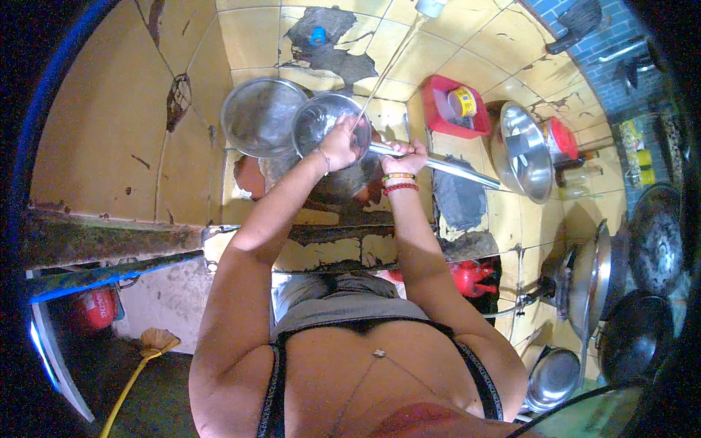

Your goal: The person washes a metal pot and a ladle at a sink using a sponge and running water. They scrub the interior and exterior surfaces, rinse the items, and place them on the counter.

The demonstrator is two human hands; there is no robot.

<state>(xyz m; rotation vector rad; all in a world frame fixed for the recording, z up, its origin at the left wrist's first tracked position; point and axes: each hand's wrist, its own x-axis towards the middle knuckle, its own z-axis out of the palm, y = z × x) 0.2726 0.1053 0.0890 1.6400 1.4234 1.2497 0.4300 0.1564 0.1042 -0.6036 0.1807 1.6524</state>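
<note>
My right hand (406, 157) is closed around the metal handle of a ladle or dipper (308, 128) whose round bowl lies to its left. Inside that bowl rests my left hand (340, 143), fingers bent, under a thin stream of water (386, 71) falling from a spout (431, 7) at the top. Whether the left fingers pinch anything is not visible. Left of the bowl, and touching or partly behind it, stands a round metal basin (263, 117).
A red plastic tub (479, 121) holding a yellow-labelled container sits right of the worn tiled sink. Farther right are a steel bowl (539, 178) with utensils and a red-lidded jar (561, 139). A blue cap (317, 36) lies at the back.
</note>
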